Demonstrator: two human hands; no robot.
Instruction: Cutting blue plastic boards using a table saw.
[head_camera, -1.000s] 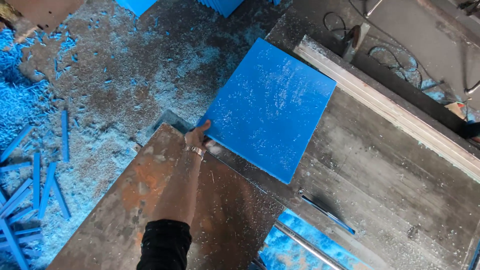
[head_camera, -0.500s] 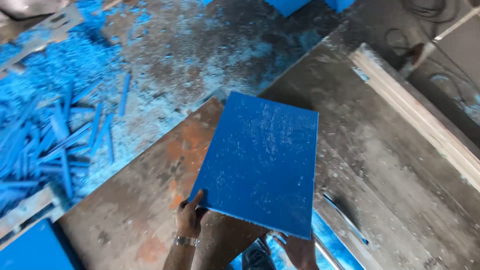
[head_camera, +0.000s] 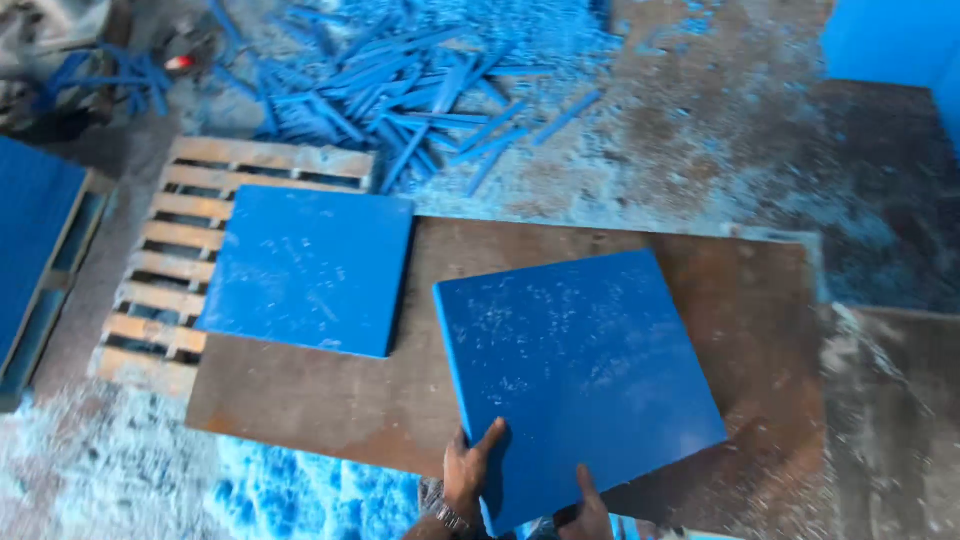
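Observation:
I hold a square blue board (head_camera: 580, 375) flat above a rusty brown metal table (head_camera: 480, 260). My left hand (head_camera: 468, 470) grips its near left corner, thumb on top. My right hand (head_camera: 588, 510) grips the near edge a little to the right, mostly cut off by the frame's bottom. A second blue board (head_camera: 310, 268) of the same kind lies on a wooden pallet (head_camera: 170, 290) to the left, with its right edge overlapping the table.
Several thin blue offcut strips (head_camera: 420, 100) lie heaped on the dusty floor beyond the pallet. Blue shavings (head_camera: 290, 490) cover the floor near me at the left. A blue panel (head_camera: 30, 240) stands at the far left and another blue surface (head_camera: 890, 40) at the top right.
The view has swung left, bringing the pallet and second board into sight. The board has been carried left over the brown table, and both hands now grip its near edge.

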